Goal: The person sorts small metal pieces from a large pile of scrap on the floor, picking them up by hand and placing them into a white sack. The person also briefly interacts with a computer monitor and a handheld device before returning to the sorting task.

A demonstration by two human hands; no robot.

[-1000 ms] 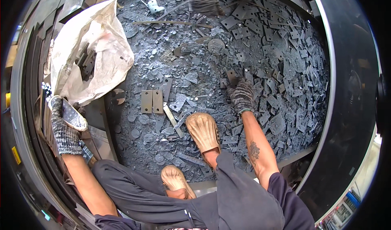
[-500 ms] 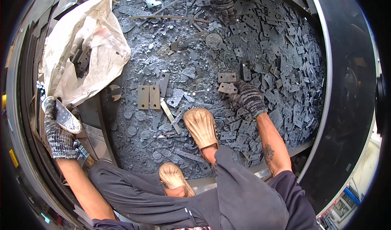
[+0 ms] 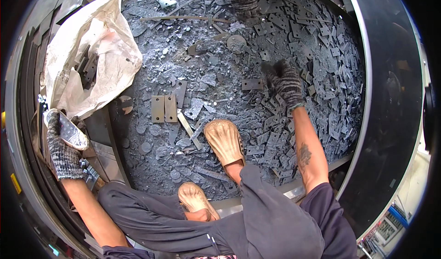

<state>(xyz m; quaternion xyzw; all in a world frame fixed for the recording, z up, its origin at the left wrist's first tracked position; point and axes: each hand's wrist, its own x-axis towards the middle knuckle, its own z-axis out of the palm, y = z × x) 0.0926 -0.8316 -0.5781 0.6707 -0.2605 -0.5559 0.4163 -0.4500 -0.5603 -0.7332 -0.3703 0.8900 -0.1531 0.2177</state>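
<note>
My right hand (image 3: pixel 287 82), in a striped knit glove, hovers over the scrap at the right. Its fingers are smeared by motion, and I cannot make out whether anything is in them. Left of it lies a dark two-hole metal plate (image 3: pixel 251 84). My left hand (image 3: pixel 63 149), gloved alike, is closed around the near end of a clear-and-white elongated object (image 3: pixel 73 134) beside a white sack (image 3: pixel 131 66). Several metal plates (image 3: pixel 90 70) show inside the sack's mouth. Two brownish two-hole plates (image 3: pixel 164 109) lie side by side in front of my feet, a greyer one (image 3: pixel 181 93) against them.
Grey scrap (image 3: pixel 206 66) with discs and flakes covers the bed, and small holed plates (image 3: pixel 328 52) heap at the right. A long thin strip (image 3: pixel 183 18) lies at the back. Another person's gloved hand (image 3: pixel 243 1) reaches in at the top. My tan clog (image 3: pixel 223 142) stands amid the scrap.
My right hand has moved up and to the right, off the two plates it was touching. The lower of those plates no longer shows there. My left hand keeps its place.
</note>
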